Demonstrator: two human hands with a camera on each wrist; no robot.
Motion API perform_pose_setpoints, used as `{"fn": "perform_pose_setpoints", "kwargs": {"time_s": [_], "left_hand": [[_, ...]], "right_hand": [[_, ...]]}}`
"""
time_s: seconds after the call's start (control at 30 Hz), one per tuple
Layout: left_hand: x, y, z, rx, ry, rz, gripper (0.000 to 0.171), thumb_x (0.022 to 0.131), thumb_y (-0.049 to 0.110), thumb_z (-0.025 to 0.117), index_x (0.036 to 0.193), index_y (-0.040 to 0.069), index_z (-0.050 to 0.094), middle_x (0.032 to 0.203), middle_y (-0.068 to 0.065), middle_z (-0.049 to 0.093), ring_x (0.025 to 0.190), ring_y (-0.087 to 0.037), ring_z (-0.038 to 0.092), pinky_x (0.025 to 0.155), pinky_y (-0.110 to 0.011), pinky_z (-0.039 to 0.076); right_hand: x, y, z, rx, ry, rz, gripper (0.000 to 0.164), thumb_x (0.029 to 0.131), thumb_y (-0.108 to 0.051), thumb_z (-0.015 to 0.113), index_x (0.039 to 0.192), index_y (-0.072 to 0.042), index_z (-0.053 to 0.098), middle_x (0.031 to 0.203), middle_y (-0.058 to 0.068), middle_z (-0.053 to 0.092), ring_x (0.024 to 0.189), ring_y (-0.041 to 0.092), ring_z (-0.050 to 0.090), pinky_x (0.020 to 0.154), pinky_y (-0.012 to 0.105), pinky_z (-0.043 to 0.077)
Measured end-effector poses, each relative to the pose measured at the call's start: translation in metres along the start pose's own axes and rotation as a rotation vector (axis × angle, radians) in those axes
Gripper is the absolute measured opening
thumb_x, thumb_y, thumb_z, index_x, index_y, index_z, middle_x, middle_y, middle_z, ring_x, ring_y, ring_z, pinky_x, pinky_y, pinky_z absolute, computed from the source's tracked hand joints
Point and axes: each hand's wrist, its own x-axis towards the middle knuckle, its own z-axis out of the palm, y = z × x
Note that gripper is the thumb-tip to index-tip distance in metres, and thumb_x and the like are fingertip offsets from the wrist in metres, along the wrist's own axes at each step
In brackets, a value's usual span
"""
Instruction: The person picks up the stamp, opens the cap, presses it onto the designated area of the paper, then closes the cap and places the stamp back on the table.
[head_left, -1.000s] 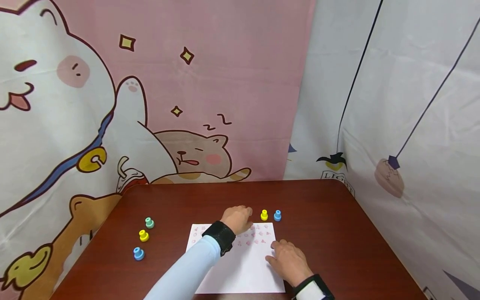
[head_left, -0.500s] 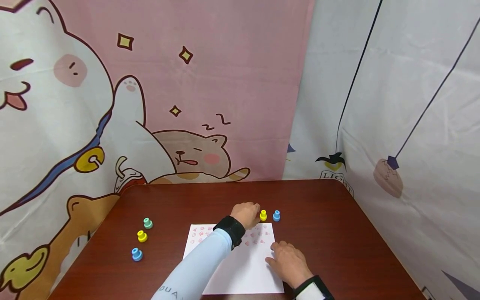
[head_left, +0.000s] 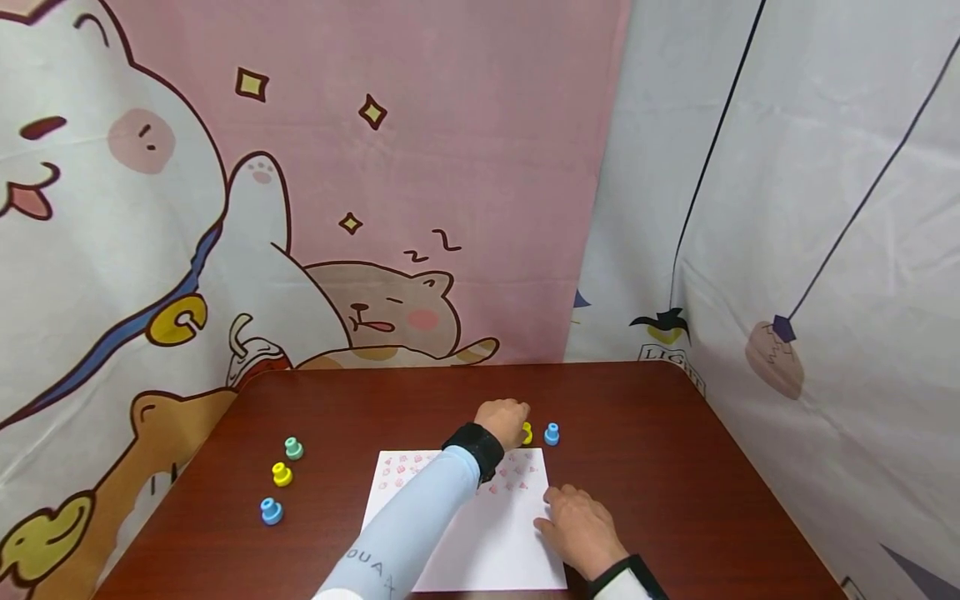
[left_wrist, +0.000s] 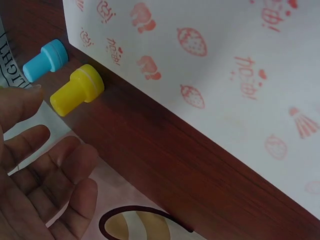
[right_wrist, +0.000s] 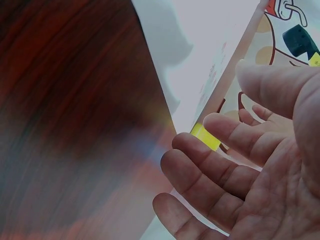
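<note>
A sheet of white paper [head_left: 487, 550] bears rows of small red stamped pictures along its far side. Just past its far edge stand a yellow stamp [left_wrist: 77, 91] and a blue stamp [left_wrist: 46, 60] side by side. My left hand [head_left: 504, 422] reaches over the paper to the yellow stamp and partly covers it in the head view. Its fingers [left_wrist: 80, 160] are loosely bent and hold nothing, with the thumb near the stamp's narrow end in the left wrist view. My right hand [head_left: 583, 529] rests at the paper's right edge, fingers [right_wrist: 190, 170] relaxed and holding nothing.
On the left of the brown table [head_left: 660, 467] stand a green stamp [head_left: 293, 448], another yellow stamp [head_left: 282, 474] and another blue stamp [head_left: 272, 511] in a slanted row. Behind the table hangs a cartoon-printed curtain [head_left: 480, 167].
My left hand has moved right, from over the paper's far edge to the yellow stamp, which it now partly covers. My right hand has stayed at the paper's right edge.
</note>
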Motion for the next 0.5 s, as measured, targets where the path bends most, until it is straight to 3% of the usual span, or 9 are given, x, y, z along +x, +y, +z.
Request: {"fn": "perform_pose_setpoints", "kwargs": {"time_s": [0.17, 0.5], "left_hand": [[0.0066, 0.0010, 0.0094, 0.006, 0.021, 0.009, 0.032, 0.086, 0.034, 0.077, 0.112, 0.018, 0.069, 0.094, 0.002, 0.069, 0.084, -0.016, 0.065, 0.073, -0.032, 0.055], [0.0087, 0.0055, 0.0121, -0.003, -0.032, 0.006, 0.031, 0.085, 0.031, 0.079, 0.114, 0.021, 0.070, 0.095, 0.001, 0.068, 0.083, -0.016, 0.063, 0.074, -0.031, 0.055]], "right_hand": [[-0.0021, 0.0004, -0.0005, -0.010, 0.020, -0.010, 0.039, 0.080, -0.030, 0.083, 0.104, -0.004, 0.069, 0.091, 0.011, 0.062, 0.084, 0.029, 0.060, 0.079, 0.049, 0.053], [-0.0027, 0.0026, -0.0015, 0.013, 0.016, -0.005, 0.040, 0.079, -0.030, 0.083, 0.106, -0.004, 0.069, 0.091, 0.011, 0.062, 0.084, 0.028, 0.059, 0.080, 0.050, 0.052]]}}
